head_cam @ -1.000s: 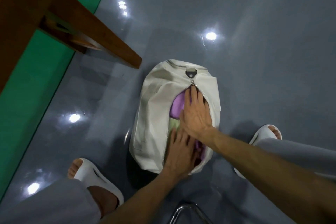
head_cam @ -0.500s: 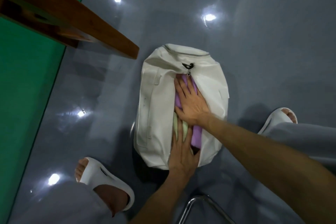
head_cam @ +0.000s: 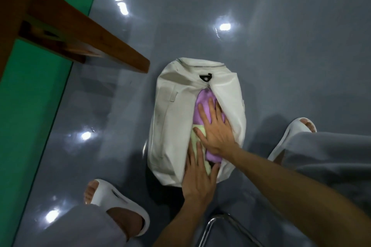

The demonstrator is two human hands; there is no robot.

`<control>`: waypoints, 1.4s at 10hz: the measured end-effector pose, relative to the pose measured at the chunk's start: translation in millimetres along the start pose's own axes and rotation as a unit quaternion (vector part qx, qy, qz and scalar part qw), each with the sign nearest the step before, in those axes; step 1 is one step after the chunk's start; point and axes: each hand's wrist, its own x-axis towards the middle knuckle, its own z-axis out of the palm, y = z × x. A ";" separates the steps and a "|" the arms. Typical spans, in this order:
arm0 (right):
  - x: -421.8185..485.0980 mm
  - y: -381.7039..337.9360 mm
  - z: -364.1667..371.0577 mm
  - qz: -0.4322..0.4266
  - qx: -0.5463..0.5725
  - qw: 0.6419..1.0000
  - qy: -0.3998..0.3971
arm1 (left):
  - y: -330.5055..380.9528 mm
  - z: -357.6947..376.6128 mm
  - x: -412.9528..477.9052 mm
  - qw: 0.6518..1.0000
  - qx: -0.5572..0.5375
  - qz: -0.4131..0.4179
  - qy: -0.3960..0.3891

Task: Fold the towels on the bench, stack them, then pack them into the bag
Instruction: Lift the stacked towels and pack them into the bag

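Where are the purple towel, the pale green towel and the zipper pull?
purple towel [head_cam: 202, 99]: head view, its uncovered far end.
pale green towel [head_cam: 193, 139]: head view, its exposed left edge.
zipper pull [head_cam: 208, 86]: head view, the metal slider.

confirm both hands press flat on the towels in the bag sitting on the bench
No: the bag sits on the floor beside the bench, per the head view. The left hand and right hand press flat on the towels in it.

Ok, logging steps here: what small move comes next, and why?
Probably move the right hand to the zip pull at the far end of the bag: the purple towel and green towel lie inside, the left hand rests flat on top, and the opening gapes.
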 end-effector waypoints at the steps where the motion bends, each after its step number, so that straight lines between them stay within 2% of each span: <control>1: 7.2 -0.2 -18.2 0.024 0.040 0.999 0.029 | 7.2 1.4 3.3 0.976 0.150 0.076 0.137; 2: 26.6 -15.3 -33.5 0.150 0.217 0.958 0.110 | 38.5 -23.0 13.8 0.986 0.021 0.034 0.159; 3: 57.9 -27.5 -49.0 0.284 0.381 0.866 0.155 | 68.9 -61.4 45.0 0.980 -0.049 0.007 0.194; 4: 77.7 -29.4 -63.6 0.338 0.524 0.758 0.192 | 80.3 -110.0 99.5 0.966 -0.085 -0.059 0.237; 5: 75.2 -27.4 -63.4 0.308 0.498 0.783 0.209 | 76.7 -150.7 157.1 0.977 -0.058 -0.046 0.201; 6: 66.0 -24.9 -53.4 0.280 0.321 0.874 0.232 | 75.8 -171.7 202.7 0.991 0.002 -0.013 0.135; 7: 54.8 -27.2 -34.8 0.141 0.156 0.954 0.215 | 86.4 -176.0 227.5 0.988 0.081 0.072 0.106; 8: 44.8 -21.0 -14.2 0.054 0.061 0.989 0.120 | 89.3 -171.7 247.3 0.976 0.168 0.128 0.060; 9: 44.3 -6.3 -2.5 0.078 0.085 0.992 0.059 | 83.5 -168.8 257.8 0.974 0.162 0.156 0.037; 10: 52.7 2.0 4.3 0.072 0.070 0.994 0.042 | 78.8 -173.5 262.2 0.970 0.163 0.174 0.038; 11: 46.4 -7.3 -6.8 0.066 0.119 0.990 0.034 | 82.2 -183.8 268.2 0.978 0.128 0.158 0.046; 12: 14.8 -21.8 -22.6 0.013 0.080 0.996 0.046 | 97.0 -196.0 275.3 0.988 0.041 0.146 -0.001; 13: -28.3 -39.3 -13.4 -0.101 0.053 0.993 -0.010 | 101.8 -209.4 277.0 0.987 0.000 0.154 -0.044; 14: -48.6 -54.8 17.2 -0.149 -0.024 0.987 -0.053 | 95.0 -202.4 272.7 0.991 -0.080 0.104 -0.037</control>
